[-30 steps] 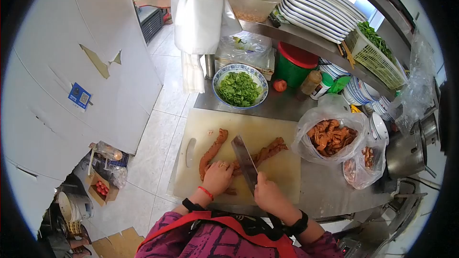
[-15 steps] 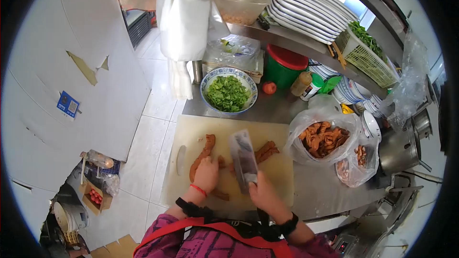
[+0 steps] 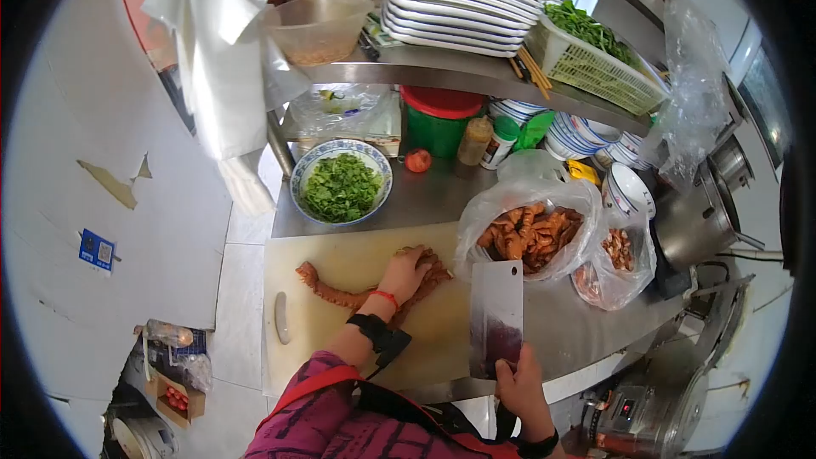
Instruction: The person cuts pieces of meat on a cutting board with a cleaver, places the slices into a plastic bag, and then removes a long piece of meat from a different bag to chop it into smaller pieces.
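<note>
My right hand [image 3: 521, 387] is closed around the handle of a cleaver [image 3: 497, 314], whose broad blade stands up over the board's right edge, away from the meat. With fingers bent down, my left hand [image 3: 406, 274] grips reddish-brown meat pieces [image 3: 435, 274] on the pale cutting board [image 3: 297, 348]. A long curved strip of the same meat [image 3: 327, 291] lies to the left, partly under my wrist. My palm hides how many pieces I hold. Beyond the board's right corner, a plastic bag [image 3: 476, 229] holds more of this brown meat [image 3: 535, 236].
Chopped greens [image 3: 342, 187] fill a patterned bowl [image 3: 304, 206] behind the board. A smaller bag [image 3: 625, 280], a tomato [image 3: 417, 161] and a red-lidded green bucket [image 3: 433, 132] stand on the steel counter. Stacked plates [image 3: 459, 13] sit on the shelf above; a pot [image 3: 701, 225] is at right.
My left hand has moved right, from the left strip to the pieces on the board's right side. The cleaver has moved right, off the board's middle. The view has turned rightward.
</note>
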Tool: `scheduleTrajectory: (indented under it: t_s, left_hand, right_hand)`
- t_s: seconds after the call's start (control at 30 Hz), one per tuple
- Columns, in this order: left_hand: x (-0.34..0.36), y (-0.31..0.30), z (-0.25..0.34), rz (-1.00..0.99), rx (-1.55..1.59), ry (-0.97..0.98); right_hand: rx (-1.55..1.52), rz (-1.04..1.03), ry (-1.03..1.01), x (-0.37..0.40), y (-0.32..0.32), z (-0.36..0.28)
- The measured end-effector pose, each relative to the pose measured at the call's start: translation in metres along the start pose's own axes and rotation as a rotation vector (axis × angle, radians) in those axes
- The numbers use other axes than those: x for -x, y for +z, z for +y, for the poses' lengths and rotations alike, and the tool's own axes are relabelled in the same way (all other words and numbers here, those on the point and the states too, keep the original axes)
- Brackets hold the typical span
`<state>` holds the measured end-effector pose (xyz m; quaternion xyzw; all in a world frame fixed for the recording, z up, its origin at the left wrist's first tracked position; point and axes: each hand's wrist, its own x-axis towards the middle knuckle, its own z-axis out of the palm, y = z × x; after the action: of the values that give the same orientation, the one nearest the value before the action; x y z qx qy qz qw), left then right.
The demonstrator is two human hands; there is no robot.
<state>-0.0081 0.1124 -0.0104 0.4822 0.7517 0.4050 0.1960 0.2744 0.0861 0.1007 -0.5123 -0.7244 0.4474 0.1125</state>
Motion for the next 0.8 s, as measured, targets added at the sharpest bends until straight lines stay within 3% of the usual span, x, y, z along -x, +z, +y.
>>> scheduleTrajectory:
  t_s: [0.1, 0.17, 0.23, 0.37, 0.47, 0.53, 0.57, 0.73, 0.8]
  left_hand:
    - [0.013, -0.007, -0.005, -0.125, 0.058, 0.079]
    - [0.039, -0.033, 0.014, -0.042, -0.235, 0.157]
    - [0.07, -0.063, 0.027, -0.181, -0.449, 0.024]
    - [0.112, -0.084, -0.005, -0.203, -0.692, -0.009]
    - [0.102, -0.091, -0.052, -0.186, -0.754, 0.111]
    - [0.087, -0.1, -0.065, -0.196, -0.828, 0.12]
    - [0.08, -0.104, -0.072, -0.212, -0.901, 0.138]
    - [0.069, -0.108, -0.039, -0.035, -0.864, 0.211]
    - [0.067, -0.085, -0.013, -0.161, -0.425, 0.185]
  right_hand:
    - [0.053, -0.008, 0.049, 0.003, -0.007, 0.009]
    - [0.045, -0.018, 0.091, 0.004, -0.011, 0.013]
    - [0.075, -0.008, 0.068, 0.006, -0.014, 0.018]
    - [0.079, 0.007, 0.033, 0.009, -0.013, 0.017]
    - [0.091, -0.013, 0.059, 0.003, -0.008, 0.026]
    - [0.11, 0.052, -0.15, -0.001, -0.002, 0.038]
    - [0.113, 0.048, -0.157, -0.003, -0.001, 0.038]
    - [0.212, -0.084, -0.061, 0.0, -0.002, 0.026]
    - [0.217, -0.084, -0.072, 0.001, -0.002, 0.027]
